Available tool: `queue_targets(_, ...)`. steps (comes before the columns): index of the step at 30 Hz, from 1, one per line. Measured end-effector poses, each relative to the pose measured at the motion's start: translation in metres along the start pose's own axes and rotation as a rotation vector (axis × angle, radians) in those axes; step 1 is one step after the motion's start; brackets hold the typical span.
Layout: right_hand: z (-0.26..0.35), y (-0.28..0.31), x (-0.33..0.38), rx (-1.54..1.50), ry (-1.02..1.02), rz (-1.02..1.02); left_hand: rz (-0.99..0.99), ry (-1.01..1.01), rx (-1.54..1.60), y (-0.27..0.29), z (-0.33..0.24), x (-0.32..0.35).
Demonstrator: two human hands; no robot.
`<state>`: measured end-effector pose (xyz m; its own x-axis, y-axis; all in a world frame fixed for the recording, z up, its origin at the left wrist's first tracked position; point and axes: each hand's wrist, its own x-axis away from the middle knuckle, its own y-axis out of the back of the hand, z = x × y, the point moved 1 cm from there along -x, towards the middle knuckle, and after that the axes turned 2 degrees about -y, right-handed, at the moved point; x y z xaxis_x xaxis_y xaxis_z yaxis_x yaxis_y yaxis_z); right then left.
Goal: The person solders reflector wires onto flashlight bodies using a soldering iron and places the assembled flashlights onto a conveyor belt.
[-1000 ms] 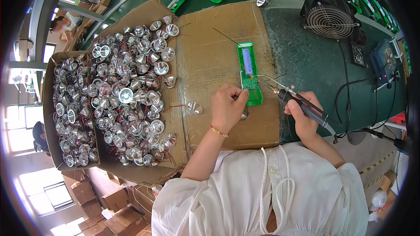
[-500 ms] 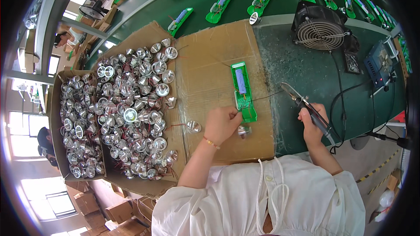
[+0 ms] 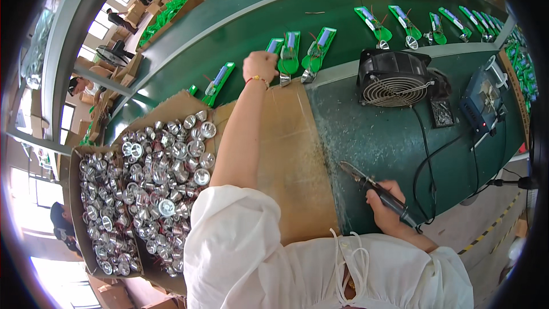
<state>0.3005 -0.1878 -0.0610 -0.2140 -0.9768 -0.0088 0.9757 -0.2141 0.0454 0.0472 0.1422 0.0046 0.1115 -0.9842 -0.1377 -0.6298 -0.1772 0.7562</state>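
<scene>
Left hand [image 3: 260, 67] closed on green circuit board [image 3: 287, 57] at conveyor belt [image 3: 240, 28] | right hand [image 3: 388, 209] gripping soldering iron [image 3: 374, 190] over worktop [image 3: 377, 137] | advice: lay board flat, keep tip clear.

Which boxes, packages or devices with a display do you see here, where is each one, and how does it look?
Open cardboard box: left of the person, brown, full of shiny metal cups.
Flattened cardboard sheet: on the bench under the left arm, brown.
Blue device: right on the bench, boxy, with cables; any display is too small to tell.
Cardboard cartons: on the floor, lower left, brown.
</scene>
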Motion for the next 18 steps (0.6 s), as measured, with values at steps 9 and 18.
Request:
queue_targets(9, 0.007, 0.001, -0.007, -0.011, 0.033, 0.071, 0.032, 0.032, -0.27, 0.018, 0.075, 0.0)
queue_targets(18, 0.009, -0.002, -0.004, -0.003, 0.025, 0.03, 0.172, 0.02, -0.464, 0.063, 0.019, 0.181)
